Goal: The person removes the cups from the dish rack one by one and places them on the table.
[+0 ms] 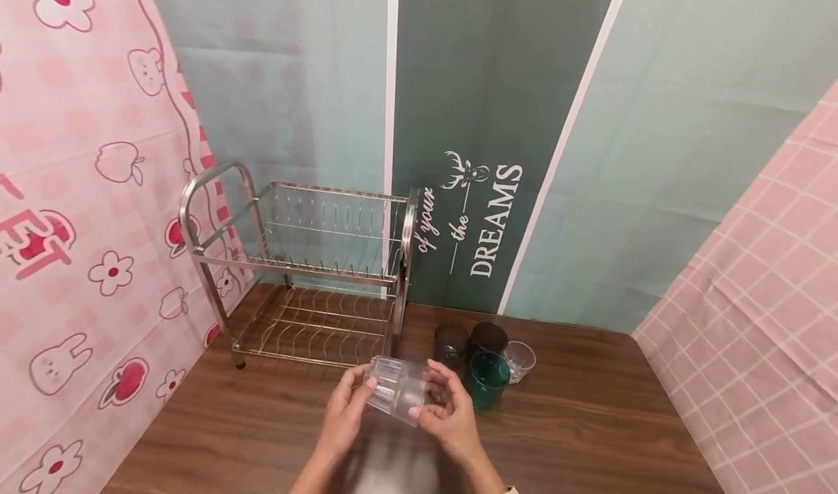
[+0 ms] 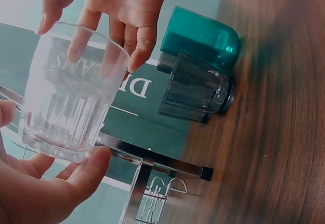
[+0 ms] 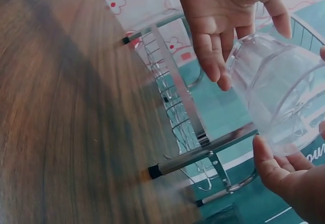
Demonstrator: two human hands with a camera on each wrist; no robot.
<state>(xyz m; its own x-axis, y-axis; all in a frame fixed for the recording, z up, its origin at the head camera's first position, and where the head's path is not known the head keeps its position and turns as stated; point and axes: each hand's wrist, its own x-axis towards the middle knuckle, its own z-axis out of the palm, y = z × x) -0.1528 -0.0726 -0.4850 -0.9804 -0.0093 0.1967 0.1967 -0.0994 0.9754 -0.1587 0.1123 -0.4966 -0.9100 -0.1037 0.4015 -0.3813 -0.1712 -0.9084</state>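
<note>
A clear drinking glass (image 1: 396, 391), fluted along its lower half, is held on its side above the table in both hands. My left hand (image 1: 343, 407) grips it around the base end, thumb along the near side. At the rim end, my right hand (image 1: 453, 417) pinches the glass between thumb and fingers. In the left wrist view the smooth upper wall of the glass (image 2: 76, 89) looks hazy, with the right fingers showing through it. From the right wrist, the left hand (image 3: 223, 21) shows at the base of the glass (image 3: 274, 82).
A two-tier metal dish rack (image 1: 294, 265) stands at the back left. Right of the hands are a teal glass (image 1: 489, 379), two dark glasses, one smoky (image 1: 450, 343) and one darker (image 1: 487, 336), and a small clear glass (image 1: 521, 363). Patterned cloths surround the wooden table (image 1: 589, 421).
</note>
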